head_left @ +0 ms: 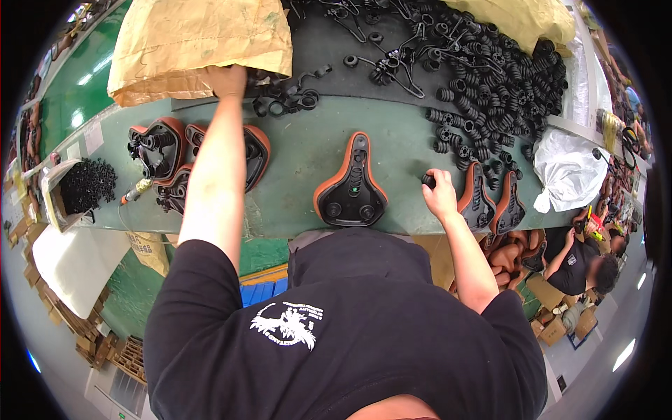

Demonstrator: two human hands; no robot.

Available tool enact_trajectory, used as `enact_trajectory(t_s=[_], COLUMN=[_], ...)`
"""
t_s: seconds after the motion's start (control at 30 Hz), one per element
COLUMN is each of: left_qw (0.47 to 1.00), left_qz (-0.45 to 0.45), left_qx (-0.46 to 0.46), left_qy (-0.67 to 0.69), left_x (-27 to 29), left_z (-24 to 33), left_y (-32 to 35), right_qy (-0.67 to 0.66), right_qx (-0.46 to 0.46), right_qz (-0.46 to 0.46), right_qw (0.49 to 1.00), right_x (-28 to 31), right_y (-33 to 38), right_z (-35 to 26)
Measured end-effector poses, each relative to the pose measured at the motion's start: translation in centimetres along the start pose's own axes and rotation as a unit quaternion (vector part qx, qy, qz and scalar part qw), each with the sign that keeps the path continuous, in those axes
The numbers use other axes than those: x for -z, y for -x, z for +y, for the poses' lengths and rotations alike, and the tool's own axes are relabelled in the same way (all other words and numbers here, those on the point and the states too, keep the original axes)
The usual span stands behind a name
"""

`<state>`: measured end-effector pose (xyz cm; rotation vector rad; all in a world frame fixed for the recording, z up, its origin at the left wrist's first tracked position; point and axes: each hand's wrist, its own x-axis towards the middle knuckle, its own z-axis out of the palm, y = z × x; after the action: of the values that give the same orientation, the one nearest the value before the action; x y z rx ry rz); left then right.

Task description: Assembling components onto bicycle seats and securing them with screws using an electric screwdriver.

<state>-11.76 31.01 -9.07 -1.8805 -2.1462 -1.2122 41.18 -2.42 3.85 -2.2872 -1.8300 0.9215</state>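
An upside-down bicycle saddle (pixel 351 183), black underneath with an orange rim, lies on the green workbench (pixel 294 154) straight ahead of me. My right hand (pixel 439 192) is closed around a small black coil spring (pixel 428 180) just right of that saddle. My left hand (pixel 225 80) reaches far forward to the mouth of a brown paper sack (pixel 199 42), fingers partly hidden at its edge; whether it holds anything cannot be seen. Loose black wire rail parts (pixel 287 98) lie beside that hand.
A large heap of black springs (pixel 500 84) and wire rails covers the far right. Stacked saddles lie at left (pixel 164 150) and stand at right (pixel 493 199). A box of small black parts (pixel 84 185) is at left, a white bag (pixel 567 171) at right. Another person (pixel 584 262) sits lower right.
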Motion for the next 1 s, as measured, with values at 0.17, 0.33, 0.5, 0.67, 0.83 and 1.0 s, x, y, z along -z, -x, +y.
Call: enact_trajectory(t_s=[0.17,0.33,0.5,0.67,0.83,1.0], left_qw=[0.946,0.950,0.946,0.996,0.945,0.877], left_qz=[0.052,0.043,-0.125,-0.075,-0.178,-0.385], left_qx=[0.172,0.265,0.250,0.029,0.165,0.167], left_qy=[0.271,0.159,0.163,0.045,-0.219,-0.236], left_x=[-0.2,-0.3,3.4,9.8,11.6,8.3], left_z=[9.0,17.5,21.0,17.0,13.7,18.7], left_y=[2.1,6.6,10.9,12.0,10.5,12.3], right_qy=[-0.012,-0.035,-0.086,-0.117,-0.199,-0.223], right_qx=[0.026,0.051,0.037,0.008,-0.051,-0.080], right_qz=[-0.021,-0.002,0.024,0.064,0.088,0.087], right_qw=[0.999,0.998,0.995,0.991,0.975,0.968], right_x=[-1.3,-0.6,-0.4,0.2,-0.1,0.5], right_y=[-0.8,-2.4,-3.2,-1.9,-1.2,-0.6], right_z=[-1.9,-3.1,-0.8,1.6,5.6,6.9])
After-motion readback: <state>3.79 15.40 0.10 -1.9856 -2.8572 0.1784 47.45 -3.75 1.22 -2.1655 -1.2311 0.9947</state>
